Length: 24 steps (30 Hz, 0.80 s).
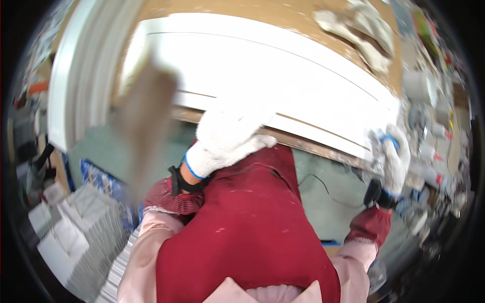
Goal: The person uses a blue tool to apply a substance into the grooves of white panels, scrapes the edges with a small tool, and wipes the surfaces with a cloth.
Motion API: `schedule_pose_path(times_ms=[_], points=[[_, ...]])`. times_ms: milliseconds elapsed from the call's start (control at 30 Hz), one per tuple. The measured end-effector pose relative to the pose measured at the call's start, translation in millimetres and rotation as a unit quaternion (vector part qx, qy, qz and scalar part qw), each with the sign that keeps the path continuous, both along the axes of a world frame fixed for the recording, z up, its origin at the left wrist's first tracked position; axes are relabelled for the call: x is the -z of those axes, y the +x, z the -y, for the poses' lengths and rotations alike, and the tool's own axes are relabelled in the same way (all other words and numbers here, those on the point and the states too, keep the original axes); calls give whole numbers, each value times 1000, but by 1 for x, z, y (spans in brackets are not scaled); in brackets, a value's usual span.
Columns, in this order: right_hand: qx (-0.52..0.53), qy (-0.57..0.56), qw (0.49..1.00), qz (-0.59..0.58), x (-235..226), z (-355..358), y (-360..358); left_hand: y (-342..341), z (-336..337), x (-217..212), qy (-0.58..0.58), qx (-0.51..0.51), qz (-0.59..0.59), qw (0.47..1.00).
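Observation:
A long white panel with thin grooves lies across the worktable. My left hand, in a white knitted glove with a blue cuff edge, rests on its near edge, palm down. Its fingers lie stretched over the white surface, the thumb apart, and nothing shows in them. At the panel's right end, my right hand, gloved likewise, has its fingers curled round something with a blue part. Glare and blur hide what kind of thing that is.
A crumpled beige cloth lies on the brown tabletop at the far right. White mouldings stand at the left. Stacked white pieces are at lower left, with bottles and containers crowding the right. A blurred brown shape hangs close in front.

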State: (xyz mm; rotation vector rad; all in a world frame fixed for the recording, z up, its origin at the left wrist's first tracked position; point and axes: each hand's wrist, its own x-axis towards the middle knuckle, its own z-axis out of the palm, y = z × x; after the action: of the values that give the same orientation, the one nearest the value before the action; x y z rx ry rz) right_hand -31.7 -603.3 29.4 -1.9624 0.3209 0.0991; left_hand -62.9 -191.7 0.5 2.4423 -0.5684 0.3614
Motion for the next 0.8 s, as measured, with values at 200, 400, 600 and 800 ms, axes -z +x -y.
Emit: schedule_pose_path(times_ms=[200,400,600,800], points=[[11,15,999,-30,-1,-46,-32,-27,-57,-8,-19,-103,48,993],[-38,87,993,-71,3,-94,-39,-39,-103,8,-27,-355,-34,934],[-100,-16,994,-42,-9,-130,-27,-33,-138,12,-65,-451,35,889],[-77,-14,996,-44,-17,-177,4,-18,-147,13,-274,-514,-101,807]])
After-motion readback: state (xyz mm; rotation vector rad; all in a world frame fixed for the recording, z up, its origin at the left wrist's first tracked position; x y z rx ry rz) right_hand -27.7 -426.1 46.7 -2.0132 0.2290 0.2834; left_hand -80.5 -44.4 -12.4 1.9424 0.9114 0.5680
